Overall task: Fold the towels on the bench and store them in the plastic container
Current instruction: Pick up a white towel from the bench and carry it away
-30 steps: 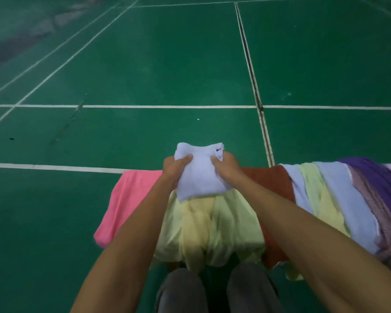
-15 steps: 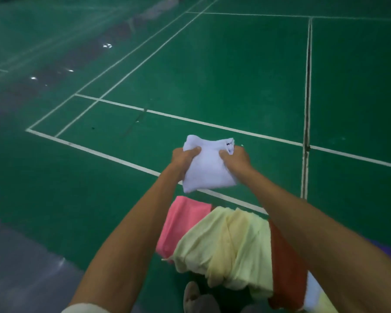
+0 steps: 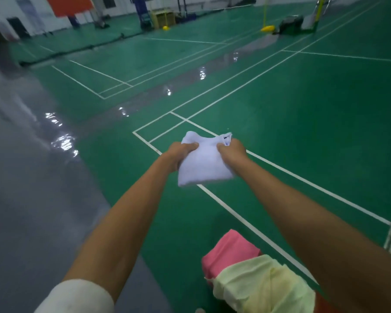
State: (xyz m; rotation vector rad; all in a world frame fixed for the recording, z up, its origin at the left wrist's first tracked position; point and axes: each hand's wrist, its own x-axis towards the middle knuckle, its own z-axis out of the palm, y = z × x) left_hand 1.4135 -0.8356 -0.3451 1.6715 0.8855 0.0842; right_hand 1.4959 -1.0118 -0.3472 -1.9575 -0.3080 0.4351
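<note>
Above green court floor [image 3: 303,132], left hand [image 3: 178,154] and right hand [image 3: 231,150] grip a folded white towel [image 3: 203,166]

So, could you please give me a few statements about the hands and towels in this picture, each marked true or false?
1. Both hands grip the folded white towel. True: the left hand and right hand each hold a side.
2. The white towel rests on the pink towel. False: it is held up above the green floor.
3. A pale yellow towel partly overlaps the pink towel. True.
4. The plastic container stands beside the pink towel. False: no container is in view.
</note>
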